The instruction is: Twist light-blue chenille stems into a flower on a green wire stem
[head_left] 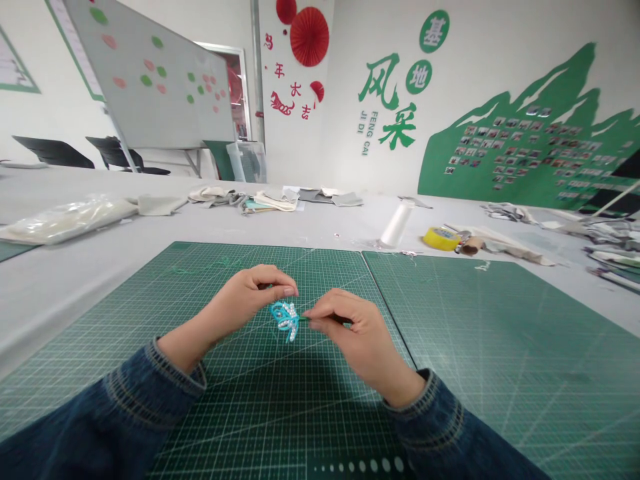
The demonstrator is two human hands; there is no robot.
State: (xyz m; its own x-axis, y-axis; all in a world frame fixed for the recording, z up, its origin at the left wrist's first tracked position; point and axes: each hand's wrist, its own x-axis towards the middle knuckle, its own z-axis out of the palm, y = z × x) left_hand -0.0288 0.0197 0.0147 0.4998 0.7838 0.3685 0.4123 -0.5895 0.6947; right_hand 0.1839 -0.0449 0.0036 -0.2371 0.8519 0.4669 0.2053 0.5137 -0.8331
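A small turquoise beaded flower (286,319), with looped petals and white beads, is held above the cutting mat. My right hand (353,327) pinches its short green stem between thumb and fingers, so the flower points left. Just above and left of the flower is my left hand (257,288), its thumb and forefinger pressed together at the tips. Whatever sits between those left fingertips, if anything, is too small to make out. Green cutting mats (230,393) with white grid lines lie under both hands.
Loose green thread (225,261) lies on the left mat. Beyond the mats stand a white thread cone (399,223) and a yellow tape roll (441,238). Fabric pieces (275,199) lie along the table's far side, and a plastic-wrapped bundle (75,219) is at the left.
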